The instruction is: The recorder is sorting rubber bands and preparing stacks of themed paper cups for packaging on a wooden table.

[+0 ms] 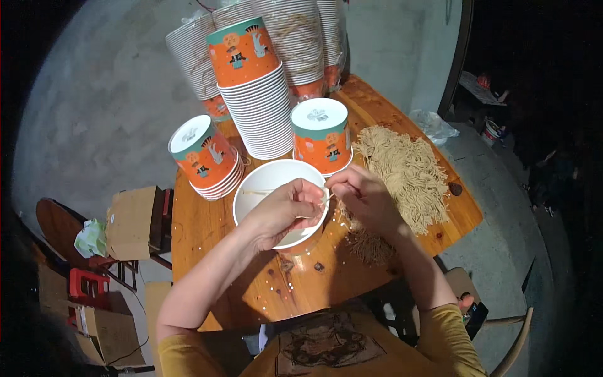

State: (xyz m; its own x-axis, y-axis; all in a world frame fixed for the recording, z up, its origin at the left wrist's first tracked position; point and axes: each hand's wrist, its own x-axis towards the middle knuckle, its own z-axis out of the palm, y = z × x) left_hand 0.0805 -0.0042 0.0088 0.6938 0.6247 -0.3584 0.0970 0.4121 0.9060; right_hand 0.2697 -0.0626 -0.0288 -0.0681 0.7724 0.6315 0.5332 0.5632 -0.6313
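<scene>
An open white paper bucket (247, 217) stands mouth up on the wooden table in front of me. My left hand (295, 207) reaches over its mouth, fingers curled and pinching a thin beige cord by the right rim. A piece of that cord (256, 191) shows inside the bucket, left of the hand. Just outside the rim, my right hand (364, 198) is closed, its thumb and finger pinching the cord close to the left fingertips. The exact grip is partly hidden by the fingers. A large heap of beige cords (405, 176) lies beside and beyond my right hand.
Behind the bucket rises a tall stack of orange paper buckets (254, 107), between two upside-down ones, left (204, 157) and right (321, 135). Bagged stacks (289, 38) stand at the back. Small white bits dot the table (251, 283). Cardboard boxes (132, 223) sit at left.
</scene>
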